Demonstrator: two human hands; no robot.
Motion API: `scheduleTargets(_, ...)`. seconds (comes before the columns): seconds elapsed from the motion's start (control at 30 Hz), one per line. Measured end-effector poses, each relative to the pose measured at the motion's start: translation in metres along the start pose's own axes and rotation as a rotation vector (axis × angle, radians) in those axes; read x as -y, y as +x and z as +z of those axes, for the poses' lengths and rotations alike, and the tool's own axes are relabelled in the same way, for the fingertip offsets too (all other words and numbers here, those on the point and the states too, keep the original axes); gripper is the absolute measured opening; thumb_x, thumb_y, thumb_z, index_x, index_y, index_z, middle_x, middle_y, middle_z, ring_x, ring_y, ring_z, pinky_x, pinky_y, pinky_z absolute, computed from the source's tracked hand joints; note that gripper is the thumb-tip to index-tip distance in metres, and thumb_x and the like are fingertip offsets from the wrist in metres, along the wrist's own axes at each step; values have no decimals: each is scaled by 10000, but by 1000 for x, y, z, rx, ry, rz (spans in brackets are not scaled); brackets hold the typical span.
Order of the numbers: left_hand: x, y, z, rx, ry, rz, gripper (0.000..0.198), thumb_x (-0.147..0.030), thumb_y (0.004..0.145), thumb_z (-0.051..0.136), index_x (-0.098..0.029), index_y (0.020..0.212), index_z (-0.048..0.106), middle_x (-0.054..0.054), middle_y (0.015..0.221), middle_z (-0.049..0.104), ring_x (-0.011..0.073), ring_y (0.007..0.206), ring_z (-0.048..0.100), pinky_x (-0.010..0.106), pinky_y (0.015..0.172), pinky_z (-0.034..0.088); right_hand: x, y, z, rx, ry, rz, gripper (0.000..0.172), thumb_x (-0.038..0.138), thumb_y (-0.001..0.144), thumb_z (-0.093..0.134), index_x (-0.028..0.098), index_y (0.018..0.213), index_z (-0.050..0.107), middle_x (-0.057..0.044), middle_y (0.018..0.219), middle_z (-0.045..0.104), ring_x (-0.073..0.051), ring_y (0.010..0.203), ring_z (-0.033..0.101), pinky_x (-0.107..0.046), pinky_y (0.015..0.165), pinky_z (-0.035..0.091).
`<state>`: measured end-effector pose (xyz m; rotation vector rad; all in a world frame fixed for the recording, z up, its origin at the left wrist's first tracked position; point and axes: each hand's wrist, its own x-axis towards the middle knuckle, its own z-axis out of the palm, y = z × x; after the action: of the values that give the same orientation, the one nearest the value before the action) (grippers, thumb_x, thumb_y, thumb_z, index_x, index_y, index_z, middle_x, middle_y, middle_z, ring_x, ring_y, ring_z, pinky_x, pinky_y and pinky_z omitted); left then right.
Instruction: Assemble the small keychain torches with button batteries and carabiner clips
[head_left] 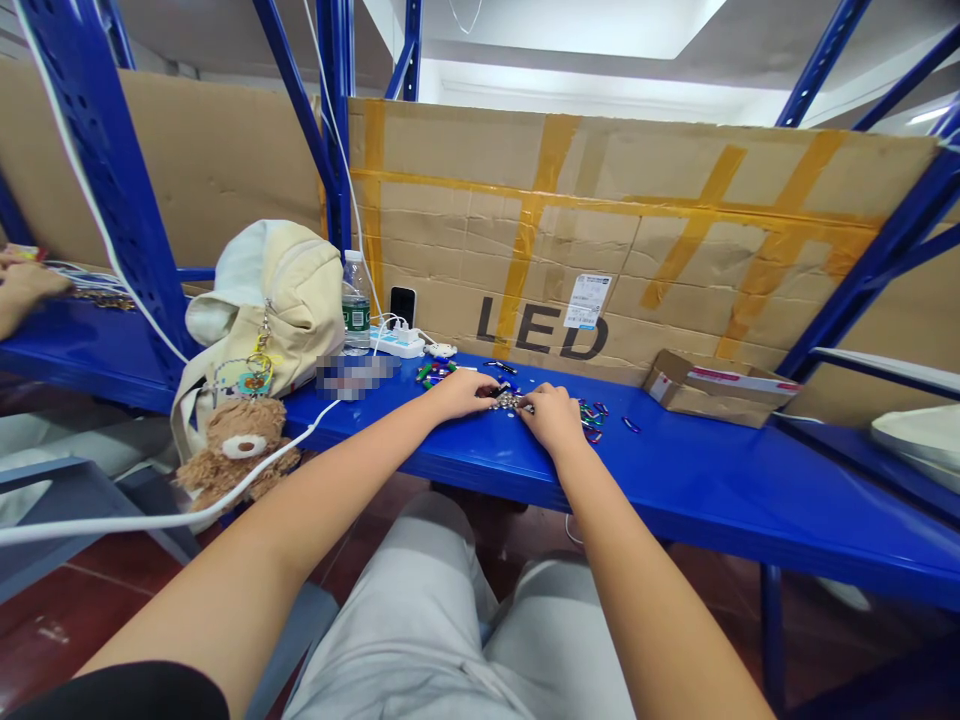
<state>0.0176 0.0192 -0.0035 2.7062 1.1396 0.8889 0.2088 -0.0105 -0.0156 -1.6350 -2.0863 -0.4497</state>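
Note:
My left hand (466,393) rests low over the blue table, its fingers closed together at a small pile of silvery metal pieces (509,399). A small dark piece shows at its fingertips, too small to name. From the other side, my right hand (553,415) has its fingers bent down onto the same pile; what they pinch, if anything, is hidden. Coloured carabiner-like clips (595,411) lie just right of my right hand, with a single purple clip (631,425) farther out. More green, red and blue clips (435,373) lie behind my left hand.
On the left of the blue table (712,470) stand a cream backpack (292,290) with a teddy bear (244,440), a water bottle (356,305), a phone (403,304) and a power strip (397,342). A white cable (292,443) crosses in front. An open cardboard box (716,390) sits right. Another person's hand (30,285) is far left.

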Motion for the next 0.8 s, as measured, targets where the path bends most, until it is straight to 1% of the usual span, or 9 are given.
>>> scheduleTargets(0.1,-1,0,-1,4,10,21,261,-272,743,596,-163,964,682,54,886,696,194,801,620,260,726,428,1,1,-2,24,-14,-15,152,340,787,596,247,818,713,-97,1008,613,-257,926,492,-375,743,378)
scheduleTargets(0.23,-1,-1,-1,8,7,12,271,-272,741,598,-163,976,678,56,895,695,199,811,621,263,731,429,3,2,-4,62,-10,-7,174,353,794,582,238,825,709,-98,1012,614,-267,939,500,-385,747,385)
scheduleTargets(0.3,0,-1,0,14,9,15,275,-275,743,598,-161,980,676,56,892,694,197,805,620,259,721,428,4,3,-3,78,-8,-4,181,338,805,562,230,817,707,-102,1006,614,-265,933,505,-385,745,387)
scheduleTargets(0.4,-1,-1,-1,25,16,20,271,-283,746,598,-160,975,677,51,876,694,189,790,617,249,707,424,3,4,-2,65,-19,-13,190,289,825,528,217,806,703,-109,998,616,-255,929,510,-375,746,382)
scheduleTargets(0.5,-2,-2,-1,38,30,13,264,-285,749,596,-157,965,676,48,856,691,183,775,613,244,691,415,3,5,-2,10,4,-15,203,277,844,505,205,805,691,-104,980,622,-247,916,519,-361,731,378)
scheduleTargets(0.6,-5,-3,-3,56,34,16,256,-290,754,593,-146,951,675,48,823,685,176,745,608,241,668,403,3,6,-3,-129,118,-26,198,292,857,497,201,849,673,-82,962,629,-235,902,530,-347,719,380)
scheduleTargets(0.67,-7,-3,-4,66,17,15,253,-289,758,591,-141,945,673,45,806,682,167,729,603,236,665,400,2,7,-3,-223,211,-68,184,290,859,502,199,867,662,-70,952,631,-224,903,535,-340,733,383)
scheduleTargets(0.73,-9,-4,-5,71,1,10,243,-282,758,591,-138,936,673,42,795,679,160,719,597,231,668,401,2,7,-2,-265,286,-126,162,275,854,513,195,856,654,-67,932,631,-217,900,539,-335,749,388)
scheduleTargets(0.8,-11,-5,-6,74,0,12,232,-277,760,589,-137,923,675,41,787,675,156,711,591,230,667,401,1,7,-1,-269,335,-177,146,258,851,517,191,833,645,-69,908,631,-213,879,542,-334,755,393)
